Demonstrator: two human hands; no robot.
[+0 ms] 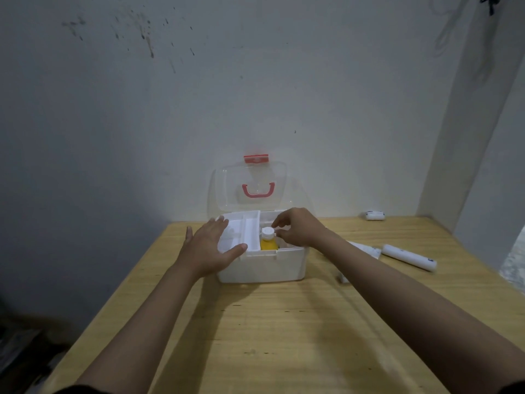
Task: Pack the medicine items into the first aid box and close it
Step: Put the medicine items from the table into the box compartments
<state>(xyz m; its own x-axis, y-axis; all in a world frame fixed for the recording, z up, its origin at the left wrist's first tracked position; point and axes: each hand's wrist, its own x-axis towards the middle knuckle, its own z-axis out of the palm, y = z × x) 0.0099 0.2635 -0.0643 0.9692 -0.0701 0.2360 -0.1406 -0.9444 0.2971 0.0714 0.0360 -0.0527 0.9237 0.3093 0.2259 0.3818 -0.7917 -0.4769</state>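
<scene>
The pale wooden worktop (284,322) carries a white plastic first aid box (264,265) set near the far wall, its clear hinged lid (227,189) with the pink handle standing upright and open. A white divided tray (241,226) sits across the left half of the box, leaving the right half as the free well.

The left hand (210,251) lies spread over the box's left front corner, fingers straight and thumb along the front rim, steadying it. The right hand (298,227) pinches the white cap of a small yellow bottle (268,243), which stands upright in the well just beside the tray's edge.

To finish this step well, the bottle should probably be lowered straight down until it rests on the floor of the well, not wedged against the tray. As it stands, the cap looks level with or above the rim, so it may need laying on its side for the lid to shut.

A long white tube (409,257), a white tube partly hidden by the right forearm (369,251) and a small white packet (375,215) still lie on the worktop to the right, unpacked.
</scene>
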